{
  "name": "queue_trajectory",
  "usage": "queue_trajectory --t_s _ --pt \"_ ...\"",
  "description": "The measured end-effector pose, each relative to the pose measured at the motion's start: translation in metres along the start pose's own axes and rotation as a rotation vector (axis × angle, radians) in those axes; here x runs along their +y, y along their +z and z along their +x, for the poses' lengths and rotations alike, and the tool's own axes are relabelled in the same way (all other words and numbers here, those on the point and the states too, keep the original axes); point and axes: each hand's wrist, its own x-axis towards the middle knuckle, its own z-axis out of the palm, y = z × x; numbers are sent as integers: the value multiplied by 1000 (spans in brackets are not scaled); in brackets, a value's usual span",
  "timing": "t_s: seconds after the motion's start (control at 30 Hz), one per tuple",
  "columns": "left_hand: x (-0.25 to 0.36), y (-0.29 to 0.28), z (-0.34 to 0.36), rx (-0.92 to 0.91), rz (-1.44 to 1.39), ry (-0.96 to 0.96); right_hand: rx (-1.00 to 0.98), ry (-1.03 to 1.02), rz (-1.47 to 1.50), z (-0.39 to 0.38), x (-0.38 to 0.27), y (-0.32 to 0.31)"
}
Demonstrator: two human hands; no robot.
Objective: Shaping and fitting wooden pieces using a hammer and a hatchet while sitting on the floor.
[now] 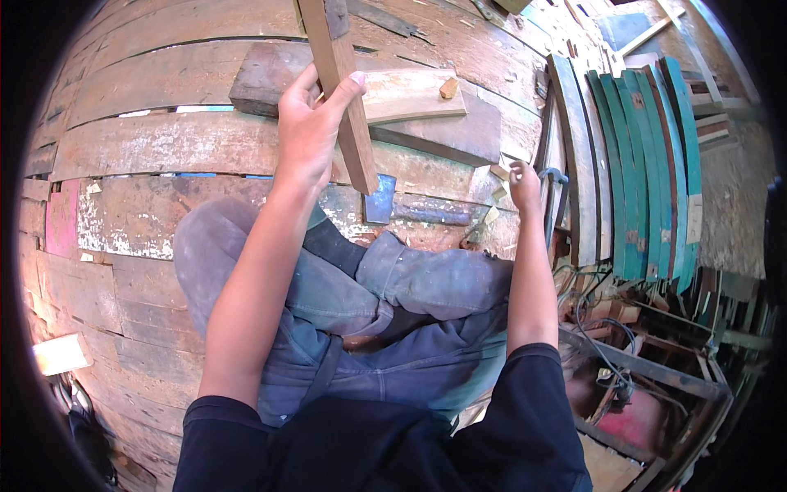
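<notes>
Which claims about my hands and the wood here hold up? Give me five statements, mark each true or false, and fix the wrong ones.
1. The left hand holds a wooden bar. True.
2. The right hand grips the hatchet. False: the hatchet lies on the planks in front of the legs, apart from that hand.
3. The green boards are to the right of the right hand. True.
4. The small wood chip lies on the green boards. False: it sits on the pale board.
5. Both sleeves are black. True.
</notes>
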Motion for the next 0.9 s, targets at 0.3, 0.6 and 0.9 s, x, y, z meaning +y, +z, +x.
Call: queue_trajectory --t_s 0.3,0.6,0.9 --pt "-18 -3 5 -40 42 -35 -34 123 5 2 33 54" --pt "-28 11 1 -62 113 -39 68 19 -118 0 44 62" --pt "-26 14 -6 -36 92 0 177 79 -68 2 28 42"
